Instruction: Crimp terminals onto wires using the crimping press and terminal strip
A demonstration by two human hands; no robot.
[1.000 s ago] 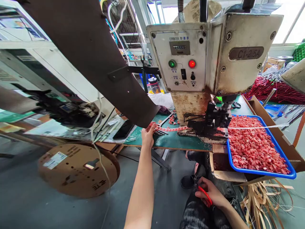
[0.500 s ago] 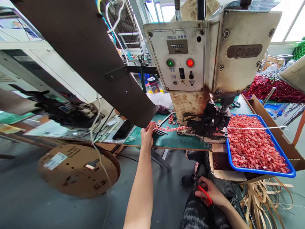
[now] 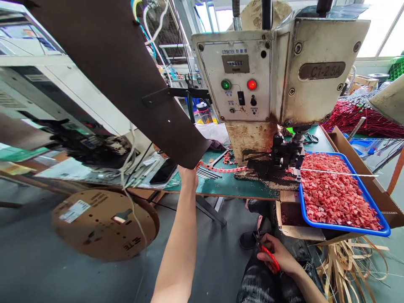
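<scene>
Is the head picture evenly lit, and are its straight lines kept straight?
Head view: windows behind the machine are blown out white; the dark brown panel is shadowy; wide-angle distortion bends edges near the frame borders; the left hand looks sharp.

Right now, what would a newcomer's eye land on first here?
The big cream press machine at top centre, with its green and red lamps lit. To its right, a blue tray heaped with red pieces. Lower down, the left hand reaches to the red strip on the green bench, while the right hand grips red-handled scissors.
</scene>
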